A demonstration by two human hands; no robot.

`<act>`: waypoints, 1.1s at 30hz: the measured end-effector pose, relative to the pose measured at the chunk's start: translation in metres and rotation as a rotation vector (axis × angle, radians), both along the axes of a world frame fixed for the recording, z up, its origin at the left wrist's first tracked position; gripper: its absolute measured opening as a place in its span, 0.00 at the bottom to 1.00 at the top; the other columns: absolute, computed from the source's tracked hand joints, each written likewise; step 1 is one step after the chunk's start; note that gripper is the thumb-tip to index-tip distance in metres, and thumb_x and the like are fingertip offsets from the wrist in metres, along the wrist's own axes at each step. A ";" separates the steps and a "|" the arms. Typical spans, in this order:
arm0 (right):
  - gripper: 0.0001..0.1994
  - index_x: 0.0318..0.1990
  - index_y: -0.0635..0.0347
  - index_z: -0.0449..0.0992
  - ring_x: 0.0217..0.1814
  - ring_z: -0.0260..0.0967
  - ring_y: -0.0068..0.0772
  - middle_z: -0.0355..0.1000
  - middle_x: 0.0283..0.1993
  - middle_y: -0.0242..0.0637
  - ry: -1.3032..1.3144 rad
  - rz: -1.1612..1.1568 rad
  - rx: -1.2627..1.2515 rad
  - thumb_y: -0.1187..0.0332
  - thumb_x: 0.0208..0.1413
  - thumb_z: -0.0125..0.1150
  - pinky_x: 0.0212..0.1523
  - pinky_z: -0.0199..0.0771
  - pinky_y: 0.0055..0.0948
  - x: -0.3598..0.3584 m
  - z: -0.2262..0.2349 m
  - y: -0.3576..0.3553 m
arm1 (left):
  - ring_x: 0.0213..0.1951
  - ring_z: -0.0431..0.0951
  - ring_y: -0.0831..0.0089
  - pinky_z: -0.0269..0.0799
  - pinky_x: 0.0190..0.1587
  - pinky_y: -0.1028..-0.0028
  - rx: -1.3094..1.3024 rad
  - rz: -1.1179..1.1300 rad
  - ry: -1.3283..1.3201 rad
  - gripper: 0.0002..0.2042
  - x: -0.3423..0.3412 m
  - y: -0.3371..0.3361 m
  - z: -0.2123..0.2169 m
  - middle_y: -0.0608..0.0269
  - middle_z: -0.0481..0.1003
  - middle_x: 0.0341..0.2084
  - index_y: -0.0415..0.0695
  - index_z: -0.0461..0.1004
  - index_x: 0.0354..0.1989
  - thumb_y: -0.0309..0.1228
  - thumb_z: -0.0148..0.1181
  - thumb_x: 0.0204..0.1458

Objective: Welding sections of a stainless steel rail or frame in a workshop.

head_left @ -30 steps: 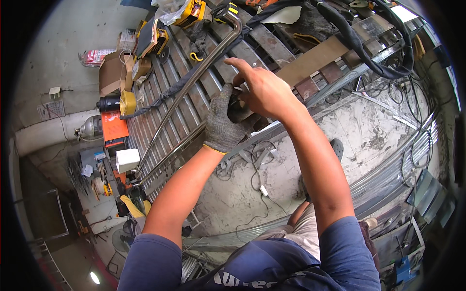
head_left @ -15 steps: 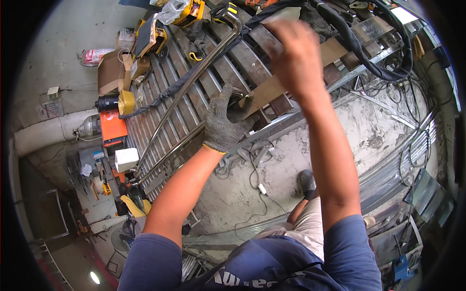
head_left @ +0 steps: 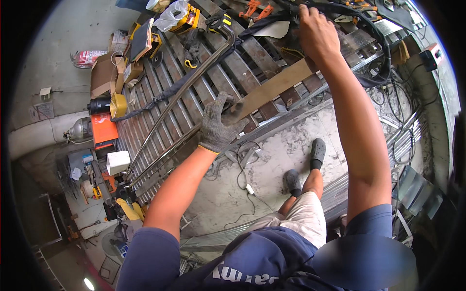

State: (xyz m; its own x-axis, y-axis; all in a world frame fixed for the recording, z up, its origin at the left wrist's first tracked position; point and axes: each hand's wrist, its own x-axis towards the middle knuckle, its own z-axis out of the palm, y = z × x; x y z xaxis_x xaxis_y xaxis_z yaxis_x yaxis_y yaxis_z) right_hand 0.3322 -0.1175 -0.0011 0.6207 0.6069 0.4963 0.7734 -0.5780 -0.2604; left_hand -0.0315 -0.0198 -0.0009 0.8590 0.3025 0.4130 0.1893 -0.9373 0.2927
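Observation:
My left hand [head_left: 217,127], in a grey knit glove with a yellow cuff, is closed around a shiny bent metal tube [head_left: 182,140], near its end at the middle of the slatted metal bench [head_left: 250,72]. Its thumb stands away from the fingers. Bare and stretched far forward, my right hand [head_left: 318,36] hovers over or rests on the bench's far side, fingers extended and apart, beside a dark fabric-wrapped hose [head_left: 376,36]. No object shows in it, though its palm is hidden. Between the hands lies a flat brown strip [head_left: 276,87].
Orange clamps [head_left: 255,9] and a pale sheet piece [head_left: 274,30] lie at the bench's far side. Cardboard boxes [head_left: 107,72] and an orange case [head_left: 104,128] line the left. Cables [head_left: 242,169] trail on the floor near my feet.
My right hand has moved forward, away from me, to the bench's far side, and its blur is gone. My left hand stays at the tube. The view has shifted, showing both feet.

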 end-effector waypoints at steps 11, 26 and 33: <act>0.39 0.76 0.57 0.62 0.60 0.75 0.54 0.72 0.58 0.53 -0.001 -0.008 0.163 0.74 0.54 0.67 0.58 0.77 0.44 0.000 0.056 -0.025 | 0.53 0.79 0.52 0.76 0.59 0.54 -0.050 0.052 0.137 0.49 -0.015 0.007 -0.011 0.55 0.79 0.54 0.41 0.66 0.71 0.37 0.87 0.38; 0.29 0.75 0.36 0.69 0.49 0.83 0.61 0.83 0.44 0.57 0.920 0.244 0.134 0.62 0.67 0.67 0.50 0.80 0.51 -0.093 0.073 -0.112 | 0.49 0.79 0.65 0.79 0.54 0.66 0.250 -0.048 0.130 0.39 -0.005 0.005 -0.010 0.62 0.71 0.54 0.60 0.78 0.69 0.30 0.82 0.43; 0.29 0.76 0.42 0.67 0.50 0.81 0.65 0.83 0.40 0.57 1.070 0.345 -0.019 0.58 0.69 0.63 0.53 0.78 0.54 -0.127 0.040 -0.107 | 0.47 0.84 0.56 0.81 0.54 0.60 -0.049 -0.039 -0.044 0.50 -0.002 0.005 -0.010 0.53 0.79 0.51 0.40 0.62 0.74 0.32 0.88 0.41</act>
State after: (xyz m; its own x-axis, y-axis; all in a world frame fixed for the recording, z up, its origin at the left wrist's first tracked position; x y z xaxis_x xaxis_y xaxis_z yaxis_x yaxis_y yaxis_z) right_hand 0.2050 -0.2249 0.0385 0.5194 0.8302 -0.2027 0.2760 -0.3874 -0.8796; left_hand -0.0331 -0.0147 -0.0109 0.8521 0.2895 0.4360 0.1386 -0.9282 0.3454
